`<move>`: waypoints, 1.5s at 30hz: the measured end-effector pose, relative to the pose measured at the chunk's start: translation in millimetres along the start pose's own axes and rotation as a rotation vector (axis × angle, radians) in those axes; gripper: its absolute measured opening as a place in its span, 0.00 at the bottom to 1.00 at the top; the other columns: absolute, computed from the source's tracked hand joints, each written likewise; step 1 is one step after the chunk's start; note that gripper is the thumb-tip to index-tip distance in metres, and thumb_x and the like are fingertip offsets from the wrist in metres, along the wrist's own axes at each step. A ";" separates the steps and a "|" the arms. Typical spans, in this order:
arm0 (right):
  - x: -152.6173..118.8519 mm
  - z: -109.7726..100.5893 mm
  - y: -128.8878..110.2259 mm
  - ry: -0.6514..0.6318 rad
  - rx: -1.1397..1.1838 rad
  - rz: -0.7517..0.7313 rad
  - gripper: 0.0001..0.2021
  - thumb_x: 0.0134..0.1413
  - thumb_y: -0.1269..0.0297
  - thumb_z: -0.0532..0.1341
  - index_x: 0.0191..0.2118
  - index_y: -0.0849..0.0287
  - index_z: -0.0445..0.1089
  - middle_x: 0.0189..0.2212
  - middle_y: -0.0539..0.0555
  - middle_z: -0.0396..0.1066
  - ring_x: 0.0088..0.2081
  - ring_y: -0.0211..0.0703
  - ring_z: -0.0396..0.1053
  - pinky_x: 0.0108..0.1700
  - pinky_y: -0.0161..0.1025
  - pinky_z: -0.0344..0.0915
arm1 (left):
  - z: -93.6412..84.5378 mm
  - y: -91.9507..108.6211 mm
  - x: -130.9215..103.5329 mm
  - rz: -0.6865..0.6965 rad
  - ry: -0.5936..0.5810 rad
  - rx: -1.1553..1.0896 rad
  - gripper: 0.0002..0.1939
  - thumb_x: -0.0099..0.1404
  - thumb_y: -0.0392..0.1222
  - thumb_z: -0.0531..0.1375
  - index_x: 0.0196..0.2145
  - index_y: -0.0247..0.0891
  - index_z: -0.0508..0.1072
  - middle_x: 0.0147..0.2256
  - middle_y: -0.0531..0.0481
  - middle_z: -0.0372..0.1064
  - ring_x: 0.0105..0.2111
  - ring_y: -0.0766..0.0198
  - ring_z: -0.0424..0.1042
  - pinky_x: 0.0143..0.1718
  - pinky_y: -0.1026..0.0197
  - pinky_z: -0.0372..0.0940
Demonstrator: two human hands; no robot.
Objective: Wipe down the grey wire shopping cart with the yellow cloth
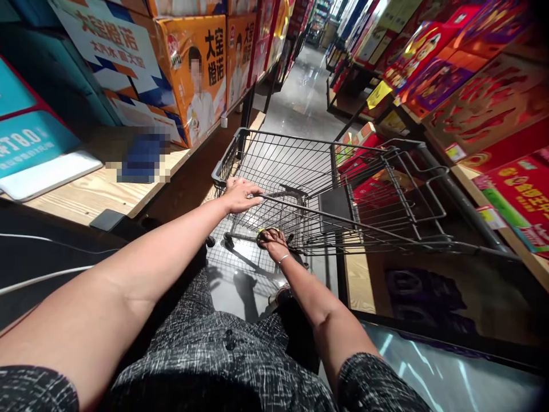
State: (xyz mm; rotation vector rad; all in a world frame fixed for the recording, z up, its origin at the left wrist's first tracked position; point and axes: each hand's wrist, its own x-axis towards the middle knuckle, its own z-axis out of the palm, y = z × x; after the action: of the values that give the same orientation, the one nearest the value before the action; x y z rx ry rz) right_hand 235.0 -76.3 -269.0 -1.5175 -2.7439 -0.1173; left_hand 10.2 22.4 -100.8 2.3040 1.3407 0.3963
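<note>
A dark metal shopping cart (pixel 300 146) stands in front of me, turned sideways, its wire basket spanning the aisle. My left hand (pixel 241 195) is on the near top rim at the basket's left end, fingers curled over it. Lower down, my right hand (pixel 274 245) reaches beneath the basket, its fingers closed round a dark, round, wheel-like part with a bit of yellow. The fingertips there are partly hidden. A grey panel (pixel 337 209) is fixed to the basket's side. Through the wires, the basket's bottom and the floor show.
Orange drink cartons (pixel 193 74) are stacked on a wooden shelf (pixel 77 197) to my left, near a white flat object (pixel 51 174) and a blurred blue item (pixel 143 157). Red gift boxes (pixel 514 189) line the right shelf. A tiled aisle (pixel 295 86) runs ahead between the shelves.
</note>
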 end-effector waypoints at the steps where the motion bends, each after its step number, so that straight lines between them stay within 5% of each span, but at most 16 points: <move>1: -2.5 -7.4 7.7 0.004 -0.004 0.001 0.14 0.66 0.65 0.57 0.52 0.43 0.74 0.56 0.49 0.69 0.56 0.46 0.58 0.59 0.48 0.52 | -1.7 -3.3 2.3 -0.012 0.016 -0.004 0.16 0.67 0.54 0.54 0.45 0.50 0.77 0.50 0.54 0.75 0.58 0.51 0.58 0.62 0.43 0.38; 4: -14.0 -40.0 35.1 0.117 -0.041 0.042 0.16 0.64 0.66 0.58 0.53 0.38 0.74 0.59 0.50 0.67 0.58 0.49 0.57 0.60 0.51 0.50 | -6.6 -13.3 9.4 -0.050 0.040 0.009 0.20 0.70 0.57 0.50 0.38 0.48 0.79 0.47 0.54 0.76 0.56 0.50 0.59 0.61 0.43 0.41; 8: -32.7 -82.2 66.9 0.557 -0.174 0.213 0.15 0.61 0.66 0.61 0.47 0.38 0.77 0.56 0.52 0.68 0.58 0.52 0.55 0.60 0.54 0.49 | -10.0 -23.8 18.5 -0.104 0.059 0.032 0.24 0.71 0.58 0.48 0.34 0.46 0.80 0.44 0.51 0.76 0.55 0.48 0.60 0.59 0.42 0.43; 11: -37.6 -79.9 68.4 0.685 -0.205 0.270 0.14 0.59 0.68 0.61 0.44 0.40 0.78 0.55 0.52 0.68 0.59 0.52 0.54 0.60 0.54 0.50 | -9.4 -27.3 23.0 -0.109 0.063 0.032 0.26 0.72 0.57 0.47 0.34 0.45 0.81 0.44 0.51 0.77 0.54 0.48 0.60 0.59 0.42 0.42; 13: -35.1 -58.9 56.4 0.615 -0.181 0.261 0.13 0.60 0.68 0.61 0.44 0.40 0.77 0.54 0.52 0.69 0.57 0.51 0.56 0.59 0.53 0.51 | -8.6 -27.7 24.2 -0.115 0.064 0.031 0.27 0.72 0.57 0.46 0.32 0.45 0.81 0.43 0.51 0.77 0.54 0.48 0.60 0.59 0.43 0.43; 18: -24.9 5.3 11.0 0.155 -0.030 0.129 0.15 0.64 0.66 0.58 0.51 0.41 0.74 0.57 0.50 0.69 0.57 0.49 0.56 0.58 0.52 0.52 | -8.2 -25.5 24.2 -0.113 0.081 0.030 0.26 0.71 0.59 0.48 0.30 0.45 0.79 0.38 0.52 0.77 0.52 0.49 0.61 0.58 0.44 0.44; 23: -21.0 18.6 -0.7 0.046 0.021 0.028 0.09 0.63 0.64 0.61 0.42 0.44 0.78 0.54 0.46 0.71 0.56 0.44 0.58 0.55 0.44 0.53 | -10.5 -23.9 25.4 -0.123 0.096 0.046 0.25 0.68 0.60 0.51 0.26 0.43 0.77 0.34 0.51 0.76 0.50 0.50 0.62 0.58 0.44 0.46; 28: -44.2 -28.4 35.5 0.102 -0.035 0.097 0.16 0.62 0.65 0.60 0.51 0.39 0.75 0.57 0.49 0.69 0.58 0.49 0.56 0.57 0.50 0.51 | -10.8 -29.4 27.1 -0.122 0.107 0.047 0.25 0.69 0.60 0.50 0.29 0.45 0.79 0.38 0.51 0.77 0.51 0.49 0.62 0.58 0.43 0.46; 32: -84.7 -96.3 81.2 0.411 -0.171 0.320 0.16 0.60 0.68 0.60 0.47 0.39 0.77 0.55 0.52 0.70 0.57 0.51 0.56 0.57 0.51 0.51 | -8.5 -29.1 24.4 -0.113 0.089 0.086 0.24 0.70 0.60 0.49 0.39 0.49 0.81 0.48 0.49 0.74 0.56 0.46 0.59 0.60 0.40 0.43; 35: -105.2 -121.4 101.9 0.606 -0.236 0.474 0.14 0.60 0.70 0.59 0.42 0.43 0.79 0.54 0.55 0.68 0.57 0.53 0.55 0.58 0.53 0.50 | -3.3 -13.7 20.2 -0.143 0.147 0.108 0.22 0.72 0.56 0.48 0.53 0.51 0.76 0.57 0.47 0.67 0.62 0.43 0.52 0.63 0.37 0.37; 37: -108.0 -111.7 102.9 0.635 -0.242 0.512 0.14 0.60 0.70 0.58 0.41 0.46 0.79 0.52 0.56 0.68 0.57 0.53 0.55 0.58 0.52 0.50 | 2.9 4.9 17.6 -0.138 0.181 0.103 0.23 0.72 0.51 0.48 0.60 0.50 0.70 0.60 0.46 0.64 0.64 0.45 0.49 0.65 0.38 0.35; 40: -98.9 -65.5 87.1 0.494 -0.180 0.432 0.13 0.60 0.69 0.59 0.42 0.44 0.79 0.51 0.55 0.70 0.55 0.52 0.57 0.55 0.50 0.52 | 15.4 37.1 17.0 -0.040 0.116 0.066 0.25 0.74 0.50 0.45 0.65 0.47 0.63 0.62 0.46 0.62 0.64 0.50 0.52 0.66 0.43 0.39; 45: -72.7 13.7 48.3 0.167 -0.021 0.179 0.12 0.61 0.66 0.61 0.45 0.41 0.77 0.53 0.50 0.71 0.55 0.48 0.57 0.53 0.48 0.52 | 31.2 68.1 24.6 0.109 -0.011 0.092 0.23 0.73 0.59 0.46 0.52 0.50 0.74 0.54 0.50 0.71 0.59 0.50 0.59 0.62 0.40 0.41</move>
State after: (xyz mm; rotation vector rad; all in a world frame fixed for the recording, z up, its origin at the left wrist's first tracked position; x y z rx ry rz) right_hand 314.9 -111.3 -282.5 -1.6665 -2.4757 -0.2591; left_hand 87.1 7.3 -92.5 2.4587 1.2562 0.3634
